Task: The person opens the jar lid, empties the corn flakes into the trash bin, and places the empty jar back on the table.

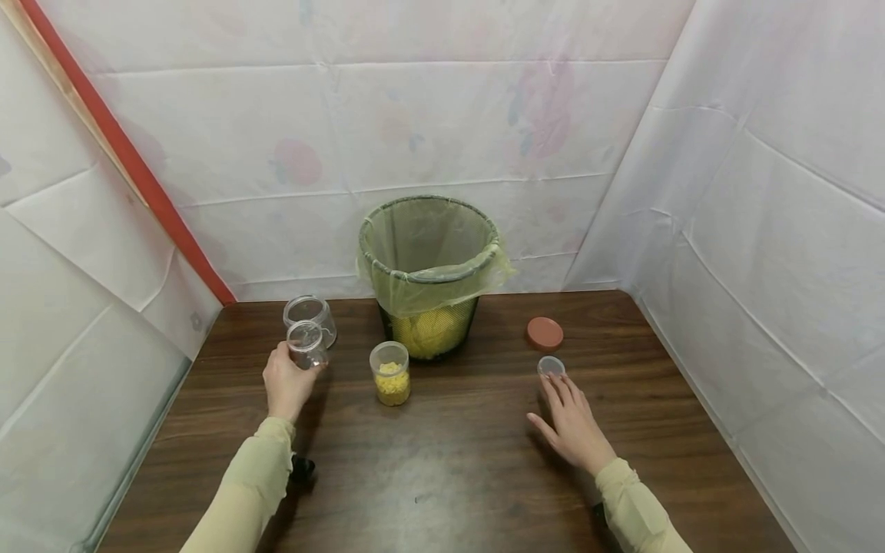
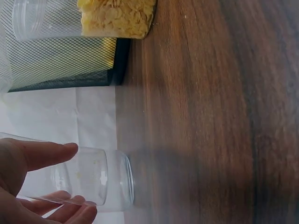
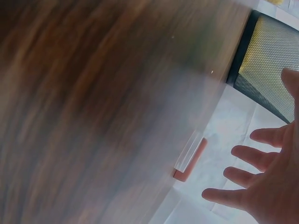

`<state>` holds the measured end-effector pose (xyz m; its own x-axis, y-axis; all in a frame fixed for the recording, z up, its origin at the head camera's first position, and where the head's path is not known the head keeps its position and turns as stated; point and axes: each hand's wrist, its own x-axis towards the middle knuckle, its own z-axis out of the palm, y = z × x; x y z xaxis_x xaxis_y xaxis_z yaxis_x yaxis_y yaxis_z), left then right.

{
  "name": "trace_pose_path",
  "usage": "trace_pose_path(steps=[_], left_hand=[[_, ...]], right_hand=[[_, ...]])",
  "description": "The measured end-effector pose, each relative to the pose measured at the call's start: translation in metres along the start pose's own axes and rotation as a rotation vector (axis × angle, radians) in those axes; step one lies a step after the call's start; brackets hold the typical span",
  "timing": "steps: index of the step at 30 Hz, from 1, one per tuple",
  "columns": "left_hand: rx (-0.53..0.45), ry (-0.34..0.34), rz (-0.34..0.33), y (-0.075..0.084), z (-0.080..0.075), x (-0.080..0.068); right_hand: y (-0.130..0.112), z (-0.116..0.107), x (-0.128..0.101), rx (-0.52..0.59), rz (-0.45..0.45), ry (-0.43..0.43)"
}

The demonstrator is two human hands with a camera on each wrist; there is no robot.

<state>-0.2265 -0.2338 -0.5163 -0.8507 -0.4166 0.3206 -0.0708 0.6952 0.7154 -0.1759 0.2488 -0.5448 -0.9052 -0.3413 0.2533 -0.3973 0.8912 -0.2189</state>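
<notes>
Head view of a dark wooden table (image 1: pixel 456 476) enclosed by white sheeted walls. The left hand (image 1: pixel 286 384) grips an empty clear plastic jar (image 1: pixel 307 344) standing upright near the table's left rear corner; the left wrist view shows the thumb (image 2: pixel 44 154) on one side of the jar (image 2: pixel 88 179) and the fingers (image 2: pixel 70 207) curled round the other, with the jar's base on the tabletop. A second, wider empty clear jar (image 1: pixel 310 312) stands just behind the held one; whether the two touch cannot be told.

The right hand (image 1: pixel 570 426) lies low over the table with its fingers straight and spread, holding nothing. Its fingertips (image 1: pixel 556 382) are just short of a small clear lid (image 1: pixel 551 365) lying flat on the table. A round reddish-brown lid (image 1: pixel 545 332) lies just behind the clear lid, nearer the rear wall. In the right wrist view both lids (image 3: pixel 190 158) appear edge-on beyond the spread fingers (image 3: pixel 243 156).

Between the hands, an open clear jar of yellow flakes (image 1: pixel 390 374) stands upright in front of a black mesh wastebasket (image 1: pixel 429 276). The basket is lined with a translucent yellow-green bag (image 1: pixel 387 288), folded over the rim.
</notes>
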Motion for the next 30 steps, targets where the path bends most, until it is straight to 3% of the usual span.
trace_pose_path(steps=[30], left_hand=[[0.070, -0.174, -0.124, -0.019, -0.005, 0.012]], right_hand=[[0.018, -0.006, -0.007, 0.001, 0.044, 0.028]])
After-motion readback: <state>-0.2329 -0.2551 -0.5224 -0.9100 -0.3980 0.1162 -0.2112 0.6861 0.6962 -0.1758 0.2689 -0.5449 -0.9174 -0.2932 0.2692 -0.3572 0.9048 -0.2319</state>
